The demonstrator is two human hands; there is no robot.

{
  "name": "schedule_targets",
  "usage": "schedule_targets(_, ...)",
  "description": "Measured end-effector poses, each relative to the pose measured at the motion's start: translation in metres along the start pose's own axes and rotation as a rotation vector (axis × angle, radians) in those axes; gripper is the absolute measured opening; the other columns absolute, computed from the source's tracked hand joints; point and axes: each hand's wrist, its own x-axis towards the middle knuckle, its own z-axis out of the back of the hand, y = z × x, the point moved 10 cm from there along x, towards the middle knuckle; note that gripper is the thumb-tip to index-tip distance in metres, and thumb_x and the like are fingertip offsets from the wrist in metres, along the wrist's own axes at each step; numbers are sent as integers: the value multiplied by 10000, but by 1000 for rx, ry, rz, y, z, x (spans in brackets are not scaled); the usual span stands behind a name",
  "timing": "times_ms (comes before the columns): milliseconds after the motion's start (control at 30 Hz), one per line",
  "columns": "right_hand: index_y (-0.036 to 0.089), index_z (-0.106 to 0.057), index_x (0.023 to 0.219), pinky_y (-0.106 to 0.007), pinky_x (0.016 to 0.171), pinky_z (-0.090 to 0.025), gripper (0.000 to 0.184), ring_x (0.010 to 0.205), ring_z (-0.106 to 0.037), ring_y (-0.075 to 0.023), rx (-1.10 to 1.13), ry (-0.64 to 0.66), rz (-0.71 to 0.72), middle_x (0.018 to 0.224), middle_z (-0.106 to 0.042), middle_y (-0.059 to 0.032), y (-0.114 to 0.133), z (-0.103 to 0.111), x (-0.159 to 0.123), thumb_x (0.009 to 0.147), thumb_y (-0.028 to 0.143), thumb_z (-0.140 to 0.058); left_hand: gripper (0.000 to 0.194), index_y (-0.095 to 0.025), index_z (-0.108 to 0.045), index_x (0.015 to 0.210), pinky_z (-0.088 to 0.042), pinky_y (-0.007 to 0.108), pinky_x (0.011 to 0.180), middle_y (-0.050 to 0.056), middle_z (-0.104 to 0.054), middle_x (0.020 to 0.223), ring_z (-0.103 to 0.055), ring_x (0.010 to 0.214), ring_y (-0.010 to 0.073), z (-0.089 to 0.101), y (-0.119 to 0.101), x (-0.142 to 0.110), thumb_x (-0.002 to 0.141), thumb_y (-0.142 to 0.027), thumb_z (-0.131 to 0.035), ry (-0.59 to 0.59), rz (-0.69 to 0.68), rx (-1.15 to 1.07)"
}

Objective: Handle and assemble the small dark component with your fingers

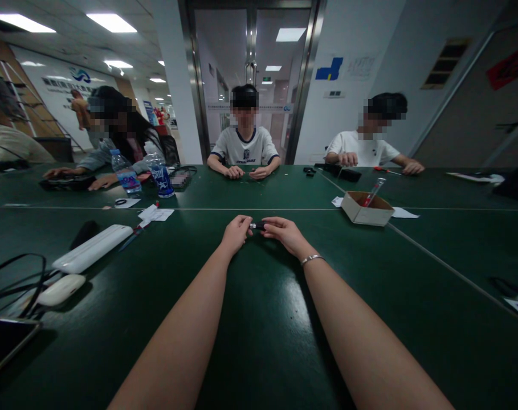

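My left hand pinches silver end of little black gadget, right hand pinches black end, green table below.

Tabletop smooth, glossy; held piece shiny, metallic-looking at one end; box matt cardboard
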Motion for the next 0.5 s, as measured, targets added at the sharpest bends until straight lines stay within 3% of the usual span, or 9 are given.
schedule_targets(367, 135, -703, 909, -165, 627, -585, 206, 714, -701, -138, 19, -16, -13, 851, -710, -54, 1, -1, -2, 732, 32, -723, 275, -171, -591, 1085, -363, 157, 420, 36, -601, 825, -493, 554, 87, -1, -3, -1, 849, -304, -539, -9, -18, 53)
schedule_targets(500, 133, -701, 916, -171, 644, -586, 206, 726, -698, -135, 9, -12, -10, 875, -710, -59, 1, -1, -1, 734, 41, -727, 267, -161, -585, 1084, -356, 153, 415, 28, -590, 753, -486, 534, 87, -4, -3, -3, 882, -302, -482, 22, 2, 36)
